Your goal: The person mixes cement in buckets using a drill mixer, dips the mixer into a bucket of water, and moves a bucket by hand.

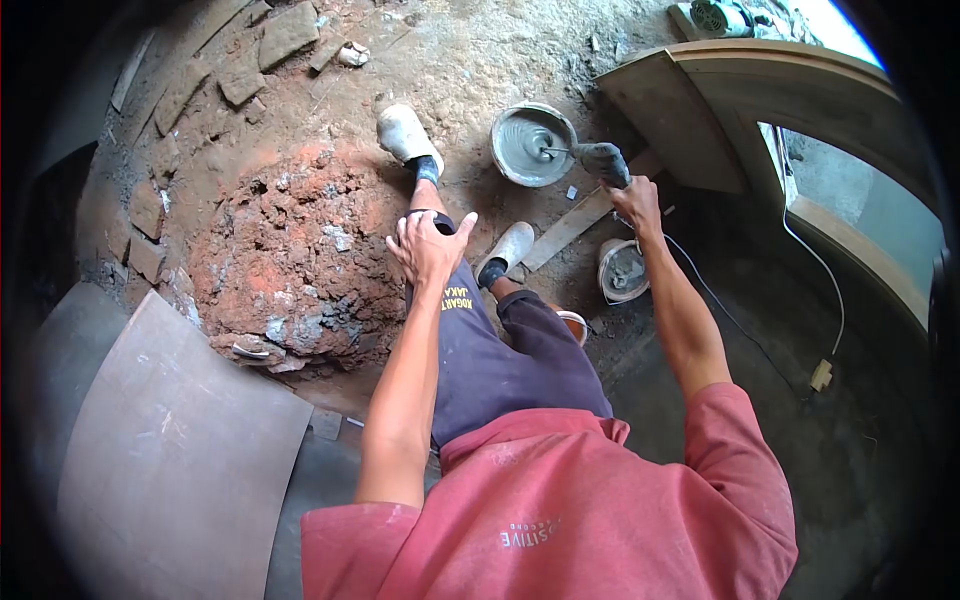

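Observation:
My right hand [637,198] grips a dark power drill [602,160] held out ahead of me. A thin metal mixing rod [557,151] runs from the drill into a round bucket [496,133]. Inside it, wet grey cement [520,165] shows swirl rings around the rod. My left hand [432,244] rests on my left knee with its fingers spread, holding nothing. The bucket stands on the ground just beyond my feet.
A smaller bucket [606,282] with grey mix stands below my right forearm. Left lies a mound of reddish rubble [290,260], with broken slabs [288,35] behind. A curved wooden frame [800,60] stands right. A cable [715,292] crosses the floor towards a socket [821,376].

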`<state>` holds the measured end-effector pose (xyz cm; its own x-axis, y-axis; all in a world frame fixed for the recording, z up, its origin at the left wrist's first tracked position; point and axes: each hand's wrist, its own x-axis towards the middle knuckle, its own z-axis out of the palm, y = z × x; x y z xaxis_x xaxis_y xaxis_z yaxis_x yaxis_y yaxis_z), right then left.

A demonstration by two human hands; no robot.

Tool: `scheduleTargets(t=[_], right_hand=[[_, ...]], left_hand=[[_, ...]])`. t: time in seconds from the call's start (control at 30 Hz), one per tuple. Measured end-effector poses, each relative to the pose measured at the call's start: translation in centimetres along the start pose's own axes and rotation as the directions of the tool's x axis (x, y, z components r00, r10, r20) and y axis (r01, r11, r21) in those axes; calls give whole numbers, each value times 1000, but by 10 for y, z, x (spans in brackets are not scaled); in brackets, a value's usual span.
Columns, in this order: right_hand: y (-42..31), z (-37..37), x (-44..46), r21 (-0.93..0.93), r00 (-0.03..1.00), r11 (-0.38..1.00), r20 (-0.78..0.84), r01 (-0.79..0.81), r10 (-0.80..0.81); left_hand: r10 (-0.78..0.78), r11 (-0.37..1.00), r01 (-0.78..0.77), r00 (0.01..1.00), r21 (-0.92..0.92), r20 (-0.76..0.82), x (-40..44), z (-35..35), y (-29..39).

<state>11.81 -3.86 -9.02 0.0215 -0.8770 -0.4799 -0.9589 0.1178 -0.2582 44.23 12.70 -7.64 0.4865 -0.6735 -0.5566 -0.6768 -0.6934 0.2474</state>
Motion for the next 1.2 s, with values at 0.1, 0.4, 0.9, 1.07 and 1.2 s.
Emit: scheduleTargets(t=[0.1,0.4,0.9,1.07,1.2], right_hand=[[0,2,-6,-11,999,999,-12,38,-38],[-13,25,-37,10,996,997,42,80,-80],[-52,21,-22,92,999,996,-39,0,4],[-48,11,-28,73,999,996,-8,53,-53],[-44,-17,-51,101,995,990,-38,100,-96]], left_hand=[[-8,1000,7,999,-14,-40,2,4,-1],[-24,1000,24,999,-7,-23,4,1,3],[-25,999,25,1000,-39,3,7,-3,4],[-19,1000,18,999,-15,-47,7,-4,6],[-26,997,25,999,-73,-26,13,-2,4]])
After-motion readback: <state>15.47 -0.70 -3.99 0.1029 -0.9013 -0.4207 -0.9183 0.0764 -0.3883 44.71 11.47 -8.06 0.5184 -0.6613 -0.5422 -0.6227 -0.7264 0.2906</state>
